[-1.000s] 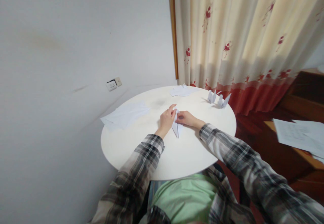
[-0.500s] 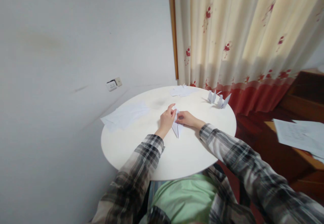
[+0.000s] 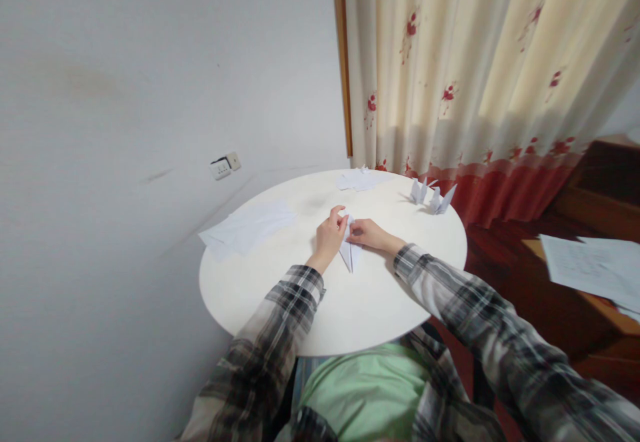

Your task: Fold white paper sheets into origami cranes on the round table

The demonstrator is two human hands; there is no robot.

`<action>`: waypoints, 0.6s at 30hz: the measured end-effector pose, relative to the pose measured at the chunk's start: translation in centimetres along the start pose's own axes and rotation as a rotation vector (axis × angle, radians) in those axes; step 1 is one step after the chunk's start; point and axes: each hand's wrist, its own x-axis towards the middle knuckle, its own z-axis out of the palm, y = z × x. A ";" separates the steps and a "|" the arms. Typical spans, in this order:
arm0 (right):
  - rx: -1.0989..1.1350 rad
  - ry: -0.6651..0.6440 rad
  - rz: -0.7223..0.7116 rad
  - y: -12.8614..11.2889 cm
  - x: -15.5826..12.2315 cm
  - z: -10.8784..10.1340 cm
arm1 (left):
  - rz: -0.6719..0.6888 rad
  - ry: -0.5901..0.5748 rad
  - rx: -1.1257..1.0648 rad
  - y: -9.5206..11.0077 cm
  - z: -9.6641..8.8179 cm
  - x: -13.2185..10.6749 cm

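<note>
A small folded white paper piece (image 3: 349, 254) lies in the middle of the round white table (image 3: 350, 309), its narrow tip pointing toward me. My left hand (image 3: 330, 235) rests on the paper's left side, fingers curled over its upper edge. My right hand (image 3: 367, 233) presses on the paper's right side with fingers pinched together at its top. Both hands meet over the paper's far end, which they partly hide. Both forearms wear plaid sleeves.
A stack of flat white sheets (image 3: 247, 227) lies at the table's left. More folded paper (image 3: 361, 179) sits at the far edge, and two finished paper cranes (image 3: 433, 197) stand at the far right. A flowered curtain (image 3: 475, 75) hangs behind; papers (image 3: 590, 265) lie on a wooden surface at right.
My left fingers have curled slightly more over the paper's upper edge. Otherwise hands and paper stay in the same place.
</note>
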 end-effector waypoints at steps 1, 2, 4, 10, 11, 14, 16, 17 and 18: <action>-0.002 0.001 0.004 0.0 0.0 0.0 | 0.002 0.000 -0.001 0.0 0.0 0.0; -0.004 0.001 0.006 0.0 0.0 0.0 | 0.004 0.002 -0.001 0.0 0.0 0.0; -0.007 0.001 0.007 0.1 0.0 0.0 | 0.007 0.008 -0.002 -0.1 0.1 0.0; 0.002 0.007 -0.016 0.2 0.1 0.1 | 0.019 0.013 0.010 -0.2 0.2 0.1; -0.001 0.009 -0.014 0.2 0.1 0.1 | 0.023 0.013 0.010 -0.2 0.2 0.1; -0.013 0.010 -0.003 0.2 0.1 0.1 | 0.035 0.013 0.011 -0.2 0.2 0.1; -0.017 0.005 0.002 0.1 0.1 0.1 | 0.037 0.013 0.013 -0.2 0.1 0.0; -0.017 0.003 0.003 0.1 0.1 0.1 | 0.034 0.013 0.011 -0.1 0.1 0.0; -0.015 0.000 0.004 0.0 0.1 0.1 | 0.027 0.012 0.005 -0.1 0.1 0.1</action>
